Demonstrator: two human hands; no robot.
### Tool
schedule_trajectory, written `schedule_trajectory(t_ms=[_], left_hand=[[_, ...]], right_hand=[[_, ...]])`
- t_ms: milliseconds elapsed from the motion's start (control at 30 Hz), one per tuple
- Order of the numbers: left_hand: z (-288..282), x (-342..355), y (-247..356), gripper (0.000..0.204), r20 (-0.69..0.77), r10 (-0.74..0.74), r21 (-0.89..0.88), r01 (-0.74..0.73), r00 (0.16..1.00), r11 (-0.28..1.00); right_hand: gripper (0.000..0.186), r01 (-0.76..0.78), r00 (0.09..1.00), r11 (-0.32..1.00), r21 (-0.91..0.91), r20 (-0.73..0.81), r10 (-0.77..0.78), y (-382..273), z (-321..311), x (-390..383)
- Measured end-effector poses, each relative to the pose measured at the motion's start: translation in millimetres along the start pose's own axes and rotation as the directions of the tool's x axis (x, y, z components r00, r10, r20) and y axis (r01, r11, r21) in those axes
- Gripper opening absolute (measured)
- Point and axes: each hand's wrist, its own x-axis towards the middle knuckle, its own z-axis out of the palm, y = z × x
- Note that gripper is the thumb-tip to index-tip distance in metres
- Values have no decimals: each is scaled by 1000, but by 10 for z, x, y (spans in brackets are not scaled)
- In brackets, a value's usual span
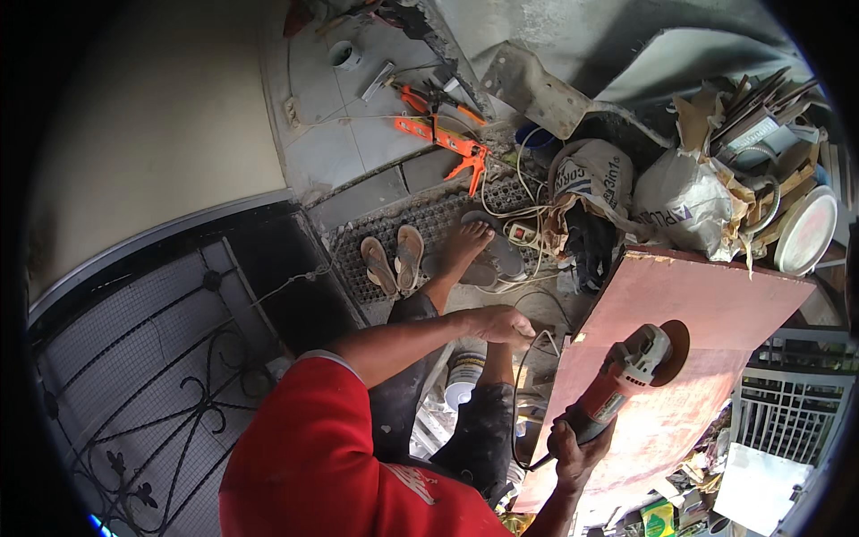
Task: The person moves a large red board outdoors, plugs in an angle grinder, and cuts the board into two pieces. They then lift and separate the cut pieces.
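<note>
My right hand point(577, 447) grips the body of a red, black and grey angle grinder point(626, 376), its disc upright at the far end. The grinder is over a large pinkish board point(698, 304) on the right. My left hand point(506, 327) is near the middle, above my legs, with fingers closed; what they hold is too small to make out. A dark cord point(514, 403) runs between that hand and the grinder. A cylindrical can point(465, 376) stands between my legs, below my left hand.
Sandals point(407, 259) lie on a perforated mat point(349, 251). Orange tools point(447, 143) lie on tiles point(340, 125). Sacks point(671, 197), a pail lid point(805, 228) and scrap crowd the upper right. A wrought-iron gate point(161, 376) is at left; a white grille point(787, 412) at right.
</note>
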Motion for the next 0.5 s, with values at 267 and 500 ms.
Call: schedule_trajectory(t_ms=[267, 500], left_hand=[[420, -765, 730, 64, -540, 17, -801, -519, 842, 298], [-408, -914, 9, 58, -657, 51, -751, -648, 752, -128]], right_hand=[[70, 481, 854, 638, -602, 485, -186, -255, 1419, 700], [71, 662, 698, 492, -565, 704, -131, 132, 2480, 1448]])
